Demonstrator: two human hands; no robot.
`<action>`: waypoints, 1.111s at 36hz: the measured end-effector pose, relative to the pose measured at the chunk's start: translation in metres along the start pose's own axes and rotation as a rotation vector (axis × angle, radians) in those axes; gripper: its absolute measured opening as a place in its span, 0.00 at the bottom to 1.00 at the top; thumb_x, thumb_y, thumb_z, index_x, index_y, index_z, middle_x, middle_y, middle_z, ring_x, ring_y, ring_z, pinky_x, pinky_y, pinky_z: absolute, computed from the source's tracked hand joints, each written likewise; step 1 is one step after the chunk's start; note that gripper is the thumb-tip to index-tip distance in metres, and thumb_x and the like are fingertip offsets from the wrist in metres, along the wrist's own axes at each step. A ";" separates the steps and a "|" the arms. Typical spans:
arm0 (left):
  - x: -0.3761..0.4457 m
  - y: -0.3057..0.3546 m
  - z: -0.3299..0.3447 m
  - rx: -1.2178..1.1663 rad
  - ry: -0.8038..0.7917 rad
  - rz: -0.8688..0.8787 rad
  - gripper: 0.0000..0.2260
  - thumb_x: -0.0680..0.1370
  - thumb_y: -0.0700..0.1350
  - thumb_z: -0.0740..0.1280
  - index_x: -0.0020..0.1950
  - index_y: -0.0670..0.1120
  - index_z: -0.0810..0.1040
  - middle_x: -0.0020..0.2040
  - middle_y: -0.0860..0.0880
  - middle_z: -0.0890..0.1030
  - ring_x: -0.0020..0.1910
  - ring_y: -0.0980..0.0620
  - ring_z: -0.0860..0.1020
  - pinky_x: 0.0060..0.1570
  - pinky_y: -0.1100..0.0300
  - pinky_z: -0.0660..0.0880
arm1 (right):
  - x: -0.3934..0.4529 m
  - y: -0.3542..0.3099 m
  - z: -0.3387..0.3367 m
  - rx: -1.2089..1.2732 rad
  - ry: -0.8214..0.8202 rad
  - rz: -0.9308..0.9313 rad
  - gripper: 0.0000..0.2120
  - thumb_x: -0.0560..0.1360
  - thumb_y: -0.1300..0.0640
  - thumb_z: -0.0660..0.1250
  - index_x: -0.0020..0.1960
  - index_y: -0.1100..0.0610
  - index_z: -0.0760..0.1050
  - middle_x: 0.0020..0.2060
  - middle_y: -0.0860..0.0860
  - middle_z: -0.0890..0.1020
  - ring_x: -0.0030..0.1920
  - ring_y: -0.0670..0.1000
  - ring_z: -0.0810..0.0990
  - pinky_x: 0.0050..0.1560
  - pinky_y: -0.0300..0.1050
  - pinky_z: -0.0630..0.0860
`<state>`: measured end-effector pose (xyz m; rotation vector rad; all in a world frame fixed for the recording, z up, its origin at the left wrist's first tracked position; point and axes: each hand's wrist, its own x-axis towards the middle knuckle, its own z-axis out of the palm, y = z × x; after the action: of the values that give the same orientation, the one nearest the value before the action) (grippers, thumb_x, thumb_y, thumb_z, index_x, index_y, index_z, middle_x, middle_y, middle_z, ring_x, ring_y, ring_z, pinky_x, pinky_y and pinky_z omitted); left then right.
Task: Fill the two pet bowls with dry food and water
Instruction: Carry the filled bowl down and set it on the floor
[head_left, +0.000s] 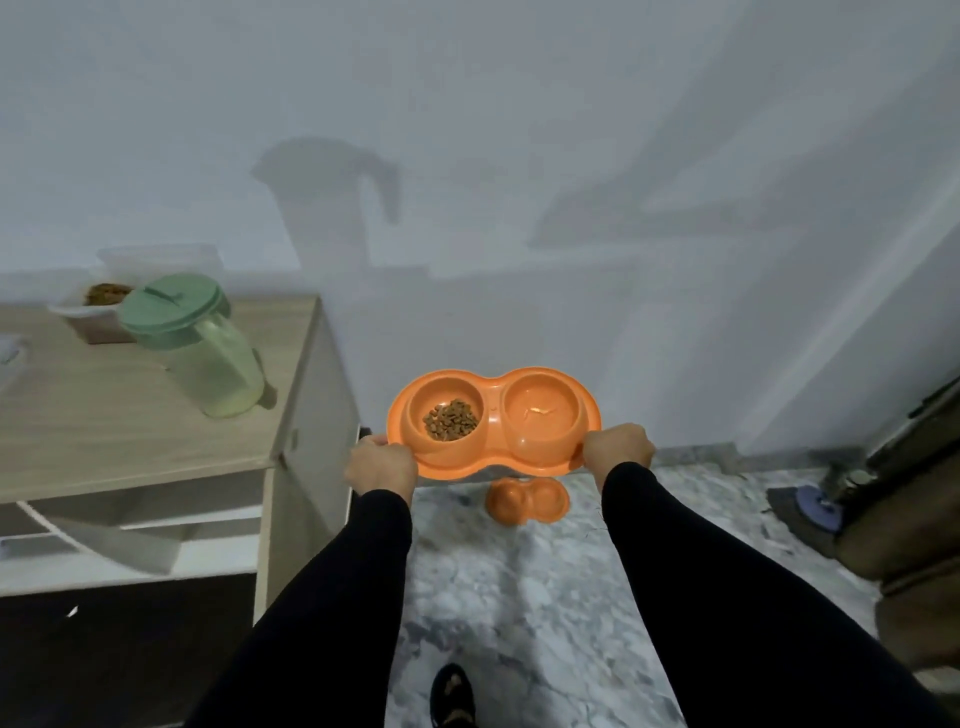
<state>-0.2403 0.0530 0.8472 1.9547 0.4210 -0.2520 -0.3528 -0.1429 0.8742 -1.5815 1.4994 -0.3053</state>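
An orange double pet bowl (493, 402) is held in the air over the floor, near the wall. Its left bowl holds brown dry food (450, 419); its right bowl holds clear water (540, 410). My left hand (381, 464) grips the feeder's left rim and my right hand (618, 449) grips its right rim. On the marble floor below lies an orange reflection or glow (527, 500) of the feeder. A green-lidded water jug (200, 345) and a clear tub of dry food (104, 306) stand on the wooden cabinet (130, 431) at the left.
The cabinet's corner is close to my left hand. A white wall rises just behind the feeder. Dark furniture and a mop-like object (818, 506) stand at the right. My foot (453, 696) shows on the marble floor at the bottom.
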 end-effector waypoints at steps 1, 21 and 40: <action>0.010 0.001 0.008 -0.010 0.002 -0.003 0.11 0.73 0.35 0.61 0.51 0.42 0.80 0.46 0.44 0.81 0.49 0.44 0.80 0.53 0.53 0.78 | 0.007 -0.002 0.005 -0.003 -0.003 -0.005 0.03 0.71 0.69 0.64 0.40 0.65 0.75 0.37 0.58 0.77 0.37 0.57 0.76 0.37 0.43 0.73; 0.154 -0.088 0.150 0.050 0.129 -0.086 0.14 0.71 0.39 0.61 0.52 0.47 0.81 0.49 0.43 0.83 0.52 0.42 0.79 0.56 0.53 0.77 | 0.170 0.050 0.142 -0.143 -0.060 -0.071 0.07 0.72 0.67 0.63 0.35 0.63 0.71 0.35 0.58 0.77 0.36 0.57 0.74 0.24 0.38 0.61; 0.286 -0.303 0.280 0.084 0.220 -0.098 0.12 0.74 0.38 0.60 0.52 0.46 0.81 0.47 0.43 0.82 0.47 0.43 0.81 0.50 0.52 0.80 | 0.306 0.212 0.327 -0.202 -0.177 -0.104 0.08 0.71 0.65 0.66 0.48 0.66 0.80 0.40 0.58 0.82 0.46 0.60 0.80 0.44 0.45 0.74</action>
<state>-0.0965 -0.0405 0.3760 2.0551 0.6601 -0.1185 -0.1911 -0.2427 0.4159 -1.8005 1.3472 -0.0712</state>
